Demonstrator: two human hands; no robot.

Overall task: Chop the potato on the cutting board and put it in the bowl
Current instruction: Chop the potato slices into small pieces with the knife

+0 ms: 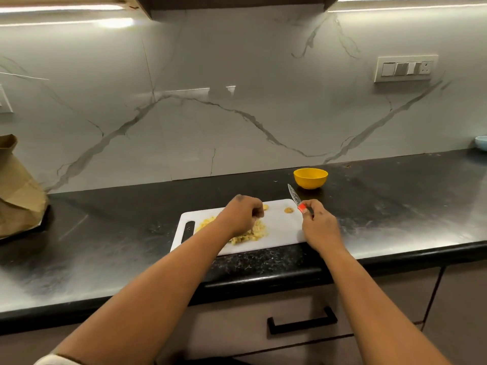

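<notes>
We see a white board [279, 227] lying on the black counter [395, 206], its handle slot at the left end; on it lies a heap of chopped potato [257, 231], pale yellow and cut small, spread over the left and middle part of the board. Our left hand [243, 213] sits directly over this heap, knuckles up, fingers curled down into the pieces; the heap shows to the left of the hand and just below and to the right of it, so the hand rests on or in the potato; whether the curled fingers have gathered any pieces we cannot tell, since the back of the hand hides them. Two small brownish bits [289, 210] lie apart from the heap near the far edge of the board, one just beside the left knuckles, the other between the two hands.

Our right hand [317, 223] hovers over the right end of the board and pinches a knife [296, 198] by its red and dark handle; the fingers are curled round the handle; the blade points up and away to the left, tilted, its tip clear of the board and aimed toward the wall. The potato heap lies well to the left of this hand.

A yellow bowl [310, 177] stands on the counter beyond the board's far right corner, near the knife tip but apart from it; we see no potato in it from this angle. A brown paper bag [18, 191] stands at the far left of the counter.
</notes>
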